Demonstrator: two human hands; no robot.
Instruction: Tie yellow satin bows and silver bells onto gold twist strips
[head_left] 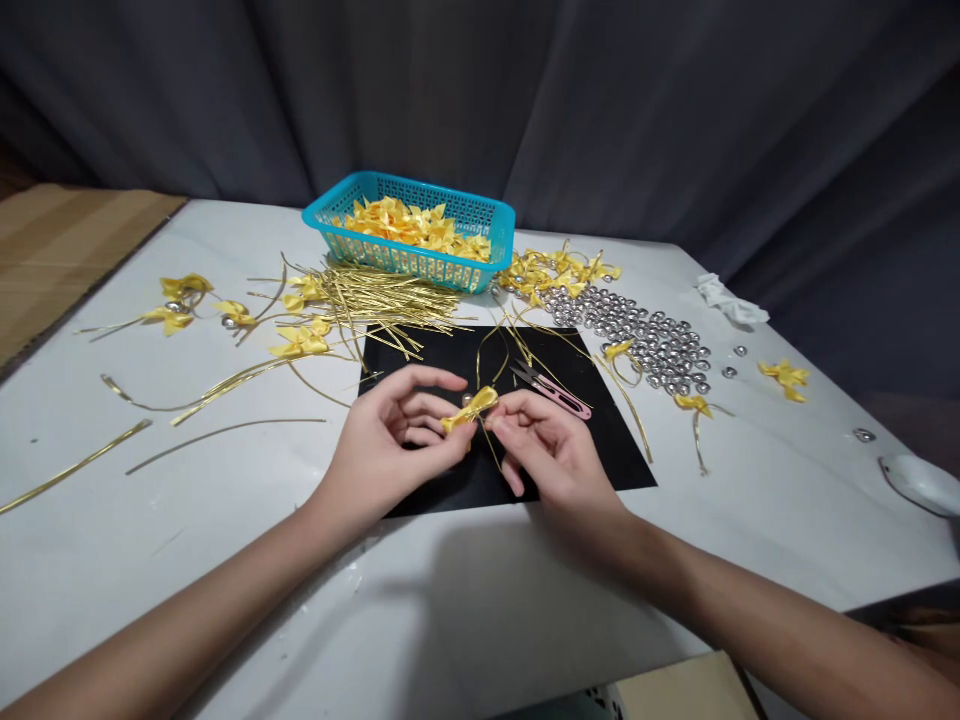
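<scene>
Between my two hands, above a black mat (600,450), is a yellow ribbon bow (471,408). The thumb and fingers of my left hand (401,425) pinch the bow from the left. My right hand (551,440) has its fingertips closed at the bow's right end, on thin gold cord (491,455) that hangs below and loops up behind. A small silver bead (466,399) shows just behind the bow. Pink-handled thread snips (559,392) lie on the mat beyond my right hand.
A blue basket (315,215) of yellow bows stands at the back. Before it lies a pile of gold cords (390,300). Silver beads (645,335) spread to the right. Finished-looking bows with cord (300,340) lie left. A white cloth (731,300) and white object (922,485) sit right.
</scene>
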